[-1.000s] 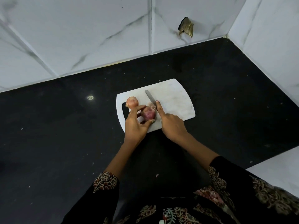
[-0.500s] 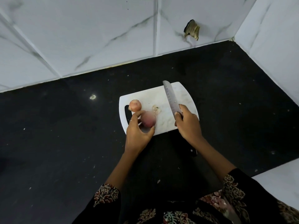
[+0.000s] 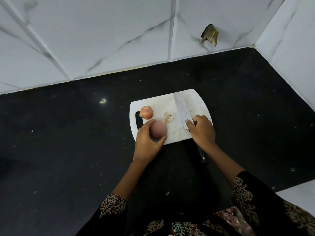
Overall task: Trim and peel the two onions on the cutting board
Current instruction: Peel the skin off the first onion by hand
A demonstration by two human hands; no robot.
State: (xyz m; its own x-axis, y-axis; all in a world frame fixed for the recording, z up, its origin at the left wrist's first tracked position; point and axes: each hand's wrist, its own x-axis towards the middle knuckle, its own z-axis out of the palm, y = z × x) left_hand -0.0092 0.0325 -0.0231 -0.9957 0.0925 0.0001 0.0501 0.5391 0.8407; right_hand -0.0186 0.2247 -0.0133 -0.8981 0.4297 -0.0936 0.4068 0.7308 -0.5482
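A white cutting board (image 3: pixel 198 103) lies on the black counter. My left hand (image 3: pixel 146 143) grips a purple onion (image 3: pixel 158 130) at the board's near edge. A smaller orange-skinned onion (image 3: pixel 146 112) sits apart at the board's left, by the handle slot. Cut-off onion scraps (image 3: pixel 168 117) lie between the onions and the knife. My right hand (image 3: pixel 202 129) holds the knife (image 3: pixel 182 109) where blade meets handle; the blade lies flat on the board's right part, and the black handle end sticks out below my wrist.
The black counter (image 3: pixel 68 142) runs wide to the left and right of the board. White marble-tiled walls (image 3: pixel 102 34) close it at the back and right, with a broken hole (image 3: pixel 210 34) in a tile. Small crumbs dot the counter.
The knife left the purple onion, swung right and now lies flat on the board. A trimmed piece lies beside the onion. My left hand kept its grip.
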